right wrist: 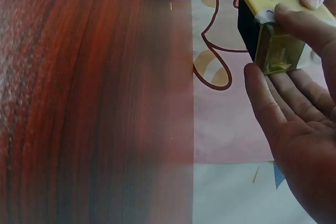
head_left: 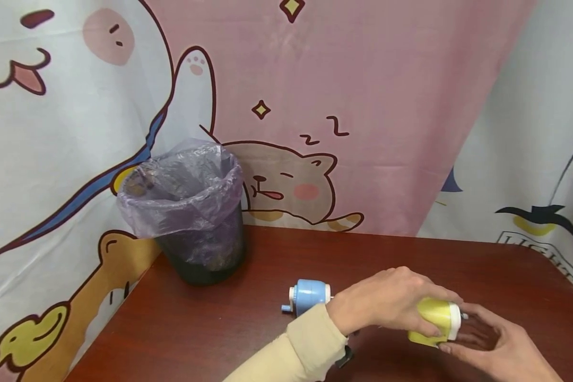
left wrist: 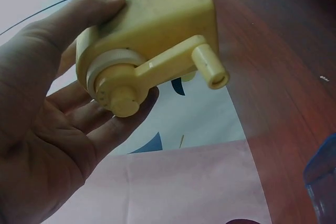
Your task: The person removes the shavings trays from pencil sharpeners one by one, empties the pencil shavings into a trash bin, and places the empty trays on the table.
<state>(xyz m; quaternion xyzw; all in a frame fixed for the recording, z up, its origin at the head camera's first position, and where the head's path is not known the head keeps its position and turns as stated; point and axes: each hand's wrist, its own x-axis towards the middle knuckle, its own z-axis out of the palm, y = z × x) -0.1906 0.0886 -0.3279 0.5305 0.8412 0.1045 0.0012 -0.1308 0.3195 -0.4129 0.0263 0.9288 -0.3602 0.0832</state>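
My left hand (head_left: 396, 300) grips a yellow pencil sharpener (head_left: 433, 321) above the table, thumb on one side and fingers round it. Its yellow crank (left wrist: 170, 61) points toward the left wrist camera. At the sharpener's white-faced end is my right hand (head_left: 503, 339), whose thumb and fingers hold that end. The right wrist view shows a see-through shavings drawer (right wrist: 280, 51) there, with the right thumb at its upper edge and fingers beneath. On the table, partly behind my left forearm, a blue crank pencil sharpener (head_left: 311, 293) lies apart from both hands.
A dark bin (head_left: 215, 249) lined with a thin purplish bag (head_left: 186, 212) stands at the table's back left. The reddish-brown table (head_left: 181, 323) ends against a cartoon-printed cloth (head_left: 387, 106). A small dark object (head_left: 345, 356) shows beside my left sleeve.
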